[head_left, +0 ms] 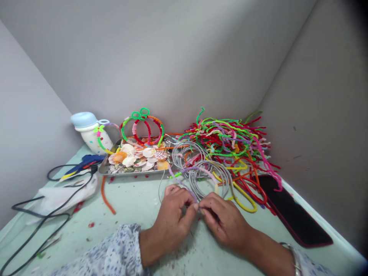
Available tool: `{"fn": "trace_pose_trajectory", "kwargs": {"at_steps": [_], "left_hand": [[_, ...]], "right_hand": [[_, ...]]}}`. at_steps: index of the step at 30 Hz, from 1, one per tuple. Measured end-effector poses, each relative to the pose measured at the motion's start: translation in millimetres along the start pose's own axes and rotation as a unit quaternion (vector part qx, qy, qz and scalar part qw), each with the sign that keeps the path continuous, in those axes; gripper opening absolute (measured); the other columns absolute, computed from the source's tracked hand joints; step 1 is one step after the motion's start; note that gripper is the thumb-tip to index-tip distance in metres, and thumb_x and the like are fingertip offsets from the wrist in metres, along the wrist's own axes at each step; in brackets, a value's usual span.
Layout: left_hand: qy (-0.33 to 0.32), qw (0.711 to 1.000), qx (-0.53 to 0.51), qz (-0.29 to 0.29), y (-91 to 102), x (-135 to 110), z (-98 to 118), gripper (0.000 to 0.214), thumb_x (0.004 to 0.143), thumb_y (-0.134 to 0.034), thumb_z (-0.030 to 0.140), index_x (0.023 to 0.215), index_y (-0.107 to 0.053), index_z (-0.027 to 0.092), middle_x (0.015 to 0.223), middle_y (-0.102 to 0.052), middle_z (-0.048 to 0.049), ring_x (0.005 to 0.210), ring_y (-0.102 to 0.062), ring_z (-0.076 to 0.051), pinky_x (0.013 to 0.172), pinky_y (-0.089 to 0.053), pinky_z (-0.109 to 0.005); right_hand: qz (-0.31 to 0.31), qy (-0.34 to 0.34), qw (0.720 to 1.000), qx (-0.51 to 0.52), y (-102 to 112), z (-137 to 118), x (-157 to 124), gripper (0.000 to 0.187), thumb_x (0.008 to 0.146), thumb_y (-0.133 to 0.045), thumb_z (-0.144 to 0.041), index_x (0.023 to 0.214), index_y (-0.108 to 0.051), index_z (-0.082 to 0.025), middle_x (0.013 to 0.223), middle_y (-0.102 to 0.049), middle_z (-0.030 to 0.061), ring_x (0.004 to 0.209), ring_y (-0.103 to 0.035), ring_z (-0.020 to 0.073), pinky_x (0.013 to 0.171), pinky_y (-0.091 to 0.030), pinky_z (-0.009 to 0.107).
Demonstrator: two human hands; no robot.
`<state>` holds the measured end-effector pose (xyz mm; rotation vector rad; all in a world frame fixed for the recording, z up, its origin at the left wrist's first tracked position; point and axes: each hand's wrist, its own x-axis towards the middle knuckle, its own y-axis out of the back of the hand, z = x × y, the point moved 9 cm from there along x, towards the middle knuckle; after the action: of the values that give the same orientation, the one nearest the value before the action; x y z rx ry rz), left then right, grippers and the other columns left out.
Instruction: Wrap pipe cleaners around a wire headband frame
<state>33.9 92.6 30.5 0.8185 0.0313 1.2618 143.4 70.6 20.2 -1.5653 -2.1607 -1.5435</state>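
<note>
Where left hand (176, 209) meets right hand (225, 220): both pinch purple fuzzy stick (190, 190)
Gray rings (228, 180): between hands and fuzzy pile (227, 136)
Shell tray (138, 173): back left

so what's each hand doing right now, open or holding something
Left hand: closed, fingertips pinching a purple fuzzy stem.
Right hand: closed, fingertips pinched beside the left's, apparently on the same stem.

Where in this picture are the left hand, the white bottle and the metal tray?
left hand (175, 210): head view, on the back of the hand
white bottle (96, 138): head view, on its spotted body
metal tray (138, 174): head view, on its near wall
</note>
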Motion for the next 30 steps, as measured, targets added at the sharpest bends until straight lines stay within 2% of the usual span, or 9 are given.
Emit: {"fn": "trace_pose_trajectory", "kwargs": {"at_steps": [15,20,24,30], "left_hand": [[-0.005,0.999,0.024,0.032,5.5,-5.2,2.2,0.008,0.088,-0.055,0.022,0.08,-0.054,0.02,0.077,-0.059,-0.0024,0.078,-0.052,-0.02,0.076,-0.039,-0.037],[-0.069,0.997,0.022,0.039,7.9,-7.3,11.8,0.006,0.089,-0.052,0.016,0.086,-0.054,0.02,0.079,-0.061,-0.0016,0.077,-0.053,-0.019,0.082,-0.037,-0.038],[-0.117,0.992,0.039,0.024,6.7,-7.6,19.5,0.013,0.088,-0.053,0.011,0.095,-0.056,0.021,0.086,-0.065,-0.0028,0.083,-0.057,-0.019,0.086,-0.036,-0.041],[-0.169,0.982,0.067,0.041,9.8,-6.8,26.3,0.016,0.09,-0.053,0.009,0.095,-0.061,0.023,0.086,-0.069,-0.0023,0.083,-0.06,-0.018,0.086,-0.038,-0.038]], "right_hand": [[0.018,-0.003,1.0,-0.013,4.2,0.6,0.0,0.013,0.092,-0.045,-0.013,0.1,-0.052,-0.02,0.081,-0.057,0.0032,0.069,-0.057,0.0152,0.06,-0.046,0.026],[0.033,-0.034,0.999,0.004,8.3,4.8,-0.2,0.013,0.092,-0.046,-0.014,0.1,-0.053,-0.021,0.082,-0.057,0.003,0.07,-0.057,0.0154,0.062,-0.046,0.027],[0.065,-0.051,0.996,0.023,15.9,5.6,1.2,0.012,0.092,-0.046,-0.015,0.097,-0.054,-0.021,0.081,-0.056,0.0025,0.069,-0.055,0.015,0.061,-0.045,0.026],[0.077,-0.056,0.995,0.03,18.8,3.7,3.4,0.011,0.092,-0.046,-0.015,0.095,-0.056,-0.02,0.078,-0.055,0.0022,0.068,-0.054,0.0151,0.061,-0.045,0.026]]}}
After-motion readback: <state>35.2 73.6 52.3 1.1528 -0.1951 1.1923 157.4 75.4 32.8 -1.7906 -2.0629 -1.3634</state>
